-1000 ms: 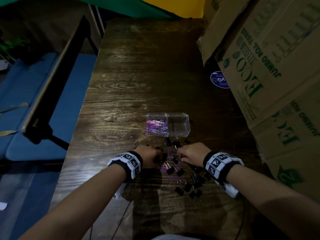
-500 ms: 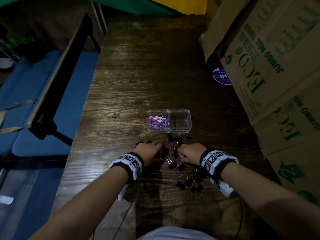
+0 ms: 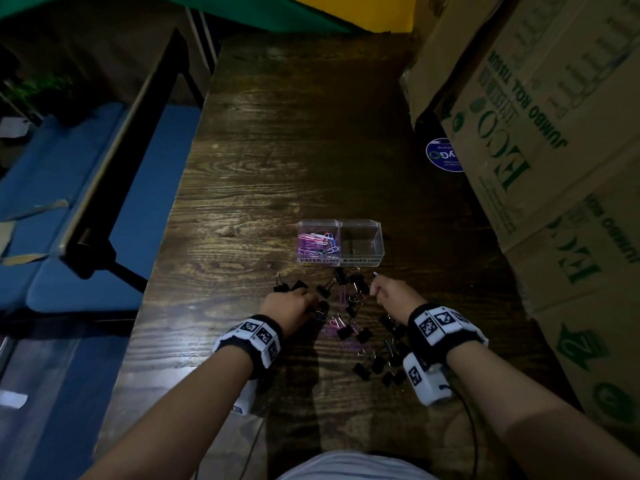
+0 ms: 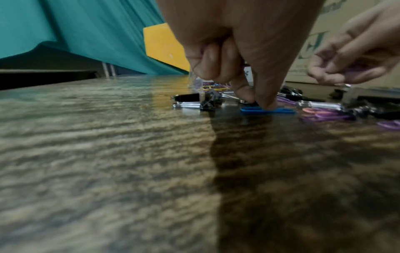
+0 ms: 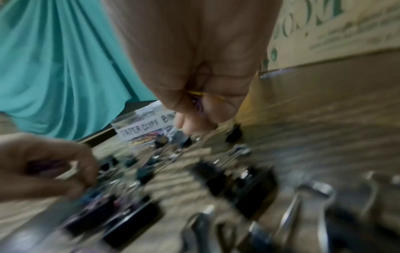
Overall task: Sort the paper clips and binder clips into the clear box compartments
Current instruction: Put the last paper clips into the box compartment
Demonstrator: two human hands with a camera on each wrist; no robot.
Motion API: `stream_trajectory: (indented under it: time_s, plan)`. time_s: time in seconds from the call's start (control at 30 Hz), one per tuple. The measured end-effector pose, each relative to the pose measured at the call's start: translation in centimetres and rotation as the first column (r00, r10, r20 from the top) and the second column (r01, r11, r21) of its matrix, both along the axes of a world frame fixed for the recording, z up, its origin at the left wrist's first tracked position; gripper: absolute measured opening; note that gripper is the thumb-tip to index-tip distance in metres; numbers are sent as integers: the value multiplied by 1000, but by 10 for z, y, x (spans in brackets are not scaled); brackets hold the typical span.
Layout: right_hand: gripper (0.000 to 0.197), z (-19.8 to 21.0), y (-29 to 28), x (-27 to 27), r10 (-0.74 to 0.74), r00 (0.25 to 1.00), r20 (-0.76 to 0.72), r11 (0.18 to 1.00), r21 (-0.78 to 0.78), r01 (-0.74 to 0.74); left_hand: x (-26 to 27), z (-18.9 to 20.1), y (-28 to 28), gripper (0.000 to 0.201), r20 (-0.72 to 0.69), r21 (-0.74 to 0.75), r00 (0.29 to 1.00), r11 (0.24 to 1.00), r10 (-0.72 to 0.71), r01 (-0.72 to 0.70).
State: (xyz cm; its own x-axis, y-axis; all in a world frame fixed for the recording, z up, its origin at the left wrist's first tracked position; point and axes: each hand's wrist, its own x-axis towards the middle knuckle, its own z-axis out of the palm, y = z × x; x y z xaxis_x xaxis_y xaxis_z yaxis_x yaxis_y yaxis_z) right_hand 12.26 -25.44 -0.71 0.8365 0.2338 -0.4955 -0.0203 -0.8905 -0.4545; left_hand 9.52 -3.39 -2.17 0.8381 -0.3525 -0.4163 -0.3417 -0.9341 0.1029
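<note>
The clear box (image 3: 381, 237) sits ahead of both hands. Its left compartment, labelled for paper clips (image 3: 317, 242), holds several coloured ones; the right compartment shows nothing inside. Black binder clips (image 3: 362, 336) and purple paper clips (image 3: 343, 294) lie scattered between the box and my wrists. My left hand (image 3: 313, 304) is low over the pile, thumb and forefinger pinching a blue paper clip (image 4: 267, 110) flat on the table, with purple clips tucked under its curled fingers. My right hand (image 3: 375, 289) is raised just in front of the box, gripping yellow and purple paper clips (image 5: 200, 101).
Stacked cardboard boxes (image 3: 536, 150) wall off the table's right side. A round blue sticker (image 3: 443, 154) lies beside them. The wooden table's (image 3: 294, 150) left edge drops to a blue bench (image 3: 86, 202) and a dark stand. Green and yellow cloth hangs at the far end.
The hands have drawn apart. My right hand has lifted off the pile and shifted right and toward the box with its clips. The left hand has stayed down on the pile.
</note>
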Motion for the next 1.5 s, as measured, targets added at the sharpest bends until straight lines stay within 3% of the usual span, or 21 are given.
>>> stream_trajectory:
  time_s: [0.23,0.37,0.6,0.73,0.9,1.07,1.13,1.27,1.43,1.5]
  plan:
    - [32,-4,23,-4,296,951,85,933,-238,-269,8,4,6,36,27,-24,993,993,117,-117]
    - [24,-6,14,-5,229,968,101,943,-268,-195,3,1,6,40,-81,-10,997,1000,6,-7]
    - [34,-3,41,9,64,997,54,976,-214,-51,3,-1,4,34,-133,0,990,999,44,-44]
    - [32,-9,59,16,119,993,-4,959,-260,-116,4,5,-2,30,-122,23,992,1000,18,-15]
    - [13,-6,50,17,202,976,-78,964,-160,-212,-3,8,-7,40,-63,-22,997,999,38,-40]
    - [22,5,29,11,107,994,-27,994,-23,-107,-3,13,-15,39,-64,-71,993,992,95,-100]
    - [12,10,21,7,93,995,-37,996,3,-93,-4,14,-21,44,-55,-46,997,997,61,-63]
    - [20,13,12,-4,194,977,-84,979,-50,-199,-6,12,-35,57,-71,-7,997,1000,-11,10]
    - [19,7,10,-14,146,980,-133,986,-64,-155,-11,3,-45,53,-42,2,995,996,-93,94]
    - [24,7,16,-19,218,967,-131,957,-164,-238,-12,1,-46,51,-25,0,994,995,-102,102]
